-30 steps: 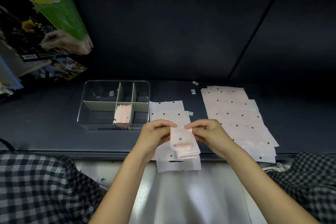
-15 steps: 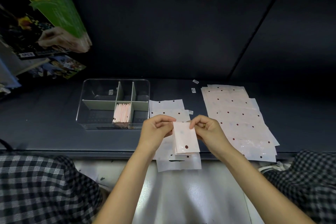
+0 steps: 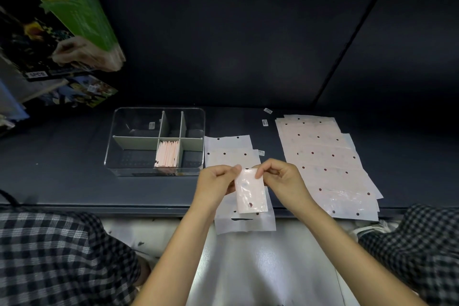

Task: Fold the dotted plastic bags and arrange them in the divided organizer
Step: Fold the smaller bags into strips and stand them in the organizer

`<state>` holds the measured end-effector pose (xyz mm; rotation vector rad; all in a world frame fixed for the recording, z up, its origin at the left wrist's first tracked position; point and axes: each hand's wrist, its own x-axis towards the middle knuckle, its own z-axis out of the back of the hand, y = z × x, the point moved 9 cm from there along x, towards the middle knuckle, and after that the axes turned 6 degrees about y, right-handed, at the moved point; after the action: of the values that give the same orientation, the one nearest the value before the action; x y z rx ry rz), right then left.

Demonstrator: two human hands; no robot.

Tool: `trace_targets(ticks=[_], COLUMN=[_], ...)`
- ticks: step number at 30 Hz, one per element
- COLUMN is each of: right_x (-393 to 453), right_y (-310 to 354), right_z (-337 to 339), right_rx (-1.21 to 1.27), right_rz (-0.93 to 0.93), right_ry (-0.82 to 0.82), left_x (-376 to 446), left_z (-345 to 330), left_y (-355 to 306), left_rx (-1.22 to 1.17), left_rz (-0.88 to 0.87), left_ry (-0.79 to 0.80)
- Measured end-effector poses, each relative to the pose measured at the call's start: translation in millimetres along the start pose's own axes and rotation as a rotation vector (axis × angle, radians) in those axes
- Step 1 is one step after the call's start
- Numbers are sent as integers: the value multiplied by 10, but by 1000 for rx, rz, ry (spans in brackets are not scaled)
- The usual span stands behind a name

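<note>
Pinching a folded dotted bag by its top corners, left hand at the left corner and right hand at the right, thumbs and fingers curled onto the plastic, keeping it upright over a few flat bags at the shelf's near edge. Sitting at ten o'clock from the hands, the clear divided organizer, holding folded pink bags on edge in its near middle compartment. Lying at two to three o'clock, a fanned stack of unfolded dotted bags.
</note>
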<state>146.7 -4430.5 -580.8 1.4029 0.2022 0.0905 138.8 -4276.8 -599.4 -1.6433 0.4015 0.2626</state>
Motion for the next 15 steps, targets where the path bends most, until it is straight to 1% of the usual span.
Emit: trace_targets(ticks=[2, 5, 8, 10, 12, 15], right_x=[1, 10, 3, -1, 1, 17], right_y=[0, 40, 78, 66, 74, 127], right_z=[-26, -29, -57, -92, -81, -23], right_rx=[-15, -1, -91, -175, -197, -235], right_rz=[-15, -25, -22, -34, -38, -18], right_ry=[27, 43, 63, 86, 82, 66], left_x=[3, -19, -94, -124, -136, -125], left_z=[64, 106, -10, -89, -117, -106], left_y=[-53, -198, -342, -378, -372, -324], left_rx=[88, 321, 534, 628, 641, 515], left_rz=[-68, -220, -375, -437, -457, -424], left_ry=[-70, -137, -107, -85, -84, -82])
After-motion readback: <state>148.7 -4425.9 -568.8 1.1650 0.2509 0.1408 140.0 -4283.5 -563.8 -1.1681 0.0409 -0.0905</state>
